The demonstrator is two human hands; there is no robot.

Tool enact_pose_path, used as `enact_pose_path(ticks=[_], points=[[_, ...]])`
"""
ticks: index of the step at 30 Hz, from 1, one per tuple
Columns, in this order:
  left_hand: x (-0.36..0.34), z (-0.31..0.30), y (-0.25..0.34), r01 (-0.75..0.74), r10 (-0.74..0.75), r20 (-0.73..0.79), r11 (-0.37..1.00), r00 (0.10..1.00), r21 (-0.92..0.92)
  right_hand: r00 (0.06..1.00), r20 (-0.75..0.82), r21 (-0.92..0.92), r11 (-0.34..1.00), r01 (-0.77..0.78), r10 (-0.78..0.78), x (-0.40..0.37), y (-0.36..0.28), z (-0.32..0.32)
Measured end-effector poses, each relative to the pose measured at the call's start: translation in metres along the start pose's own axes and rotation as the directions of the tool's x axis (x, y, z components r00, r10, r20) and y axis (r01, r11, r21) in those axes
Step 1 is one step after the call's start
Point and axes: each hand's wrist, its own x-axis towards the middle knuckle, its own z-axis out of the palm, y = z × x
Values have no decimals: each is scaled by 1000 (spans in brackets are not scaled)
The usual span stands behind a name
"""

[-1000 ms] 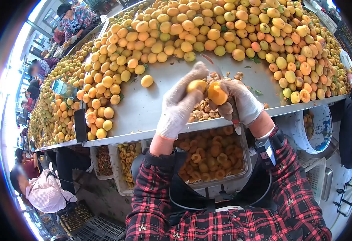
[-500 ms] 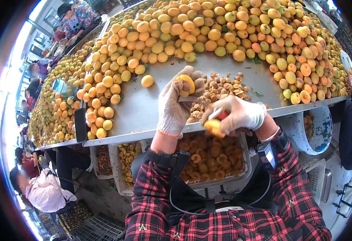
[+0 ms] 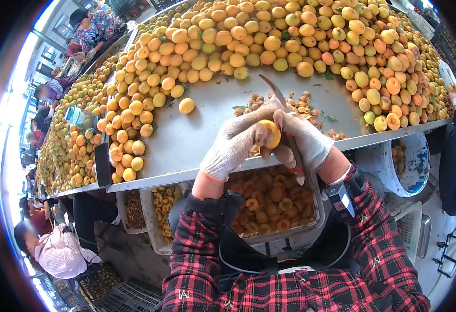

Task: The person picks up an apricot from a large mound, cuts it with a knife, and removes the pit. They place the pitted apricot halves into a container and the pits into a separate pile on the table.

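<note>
My left hand (image 3: 233, 144), in a knitted glove, is closed around a yellow-orange apricot piece (image 3: 274, 134) over the table's front edge. Pressed up against it is my right hand (image 3: 306, 138), also gloved, gripping a knife. The curved blade (image 3: 275, 92) sticks up beyond my fingers, and the red handle (image 3: 299, 172) shows below my palm. Where blade and fruit meet is hidden by my fingers. Behind the hands lies a pile of brown apricot stones (image 3: 303, 109). Under them, below the table edge, a crate (image 3: 319, 210) holds halved apricots (image 3: 269, 200).
Whole apricots (image 3: 228, 36) are heaped across the metal table (image 3: 171, 140), with one loose apricot (image 3: 187, 106) at left. A dark phone-like slab (image 3: 103, 164) stands at the edge. A white bucket (image 3: 394, 166) is at right. Other people sit at left, one in pink (image 3: 64, 255).
My hands have come together; before, they were apart with an apricot piece in each. The knife blade now points up and away. The piece in my right hand no longer shows there.
</note>
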Motion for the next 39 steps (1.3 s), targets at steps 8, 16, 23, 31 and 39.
enact_pose_path(ticks=[8, 16, 23, 31, 39], points=[[-5, -9, 5, 6, -13, 121, 998, 993, 56, 967, 253, -8, 1000, 20, -17, 0, 9, 2], [-4, -17, 5, -21, 32, 215, 998, 976, -51, 926, 376, 62, 998, 17, -40, 2, 13, 7], [-3, -4, 11, -89, 90, 25, 995, 996, -33, 986, 107, 110, 987, 118, -130, 4, 6, 8], [0, -4, -4, -192, 192, 29, 938, 981, 288, 992, -8, 192, 974, 122, -122, 7, 4, 12], [-3, 12, -8, -139, 163, -61, 949, 985, 282, 985, -72, 145, 975, 168, -159, 15, 8, 17]])
